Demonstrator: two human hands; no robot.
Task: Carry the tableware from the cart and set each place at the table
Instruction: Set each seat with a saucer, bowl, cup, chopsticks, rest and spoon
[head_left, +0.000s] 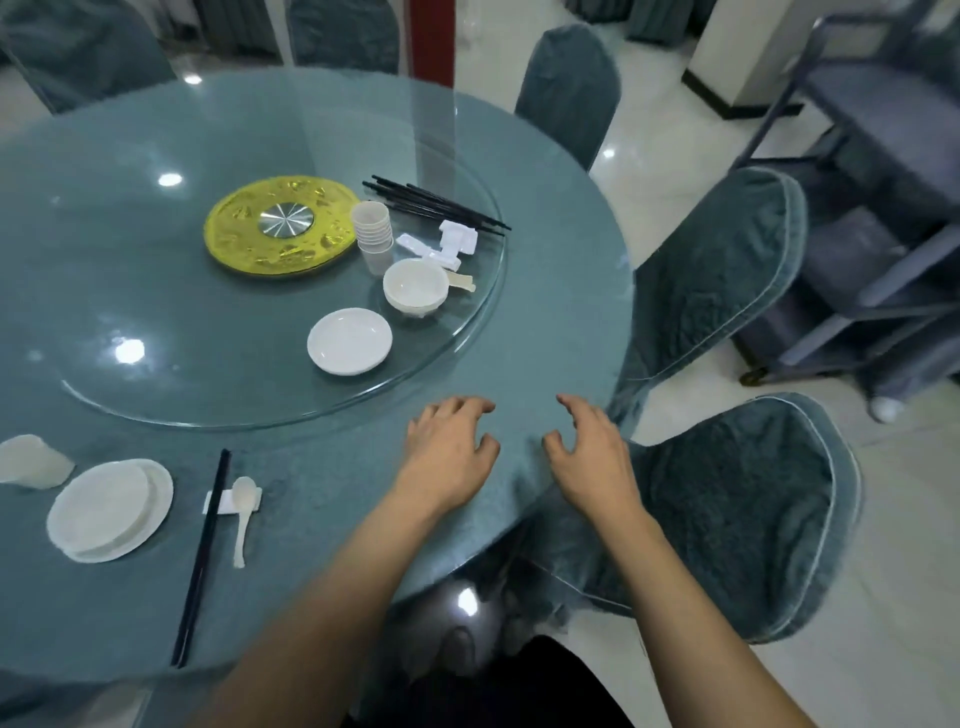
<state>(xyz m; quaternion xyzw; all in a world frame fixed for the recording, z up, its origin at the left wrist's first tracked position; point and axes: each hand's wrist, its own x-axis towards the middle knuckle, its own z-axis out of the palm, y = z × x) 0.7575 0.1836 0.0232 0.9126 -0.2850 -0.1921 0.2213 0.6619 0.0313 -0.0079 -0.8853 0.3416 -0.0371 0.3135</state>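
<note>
My left hand (448, 448) and my right hand (589, 447) hover side by side over the near right rim of the round table (545, 322), fingers loosely bent, both holding nothing. On the glass turntable (208, 364) lie a white plate (349, 341), stacked white bowls (415, 287), a stack of cups (373, 234), black chopsticks (441, 205), white spoons and rests (447, 244). A set place at the near left has a plate with bowl (109, 511), a cup (31, 462), a chopstick pair (202, 556) and a spoon (242, 512) on a rest.
A gold disc (280, 222) marks the turntable's centre. Covered chairs (727, 519) stand against the table's right side and far side. The grey cart (883, 208) is at the far right on the pale tiled floor.
</note>
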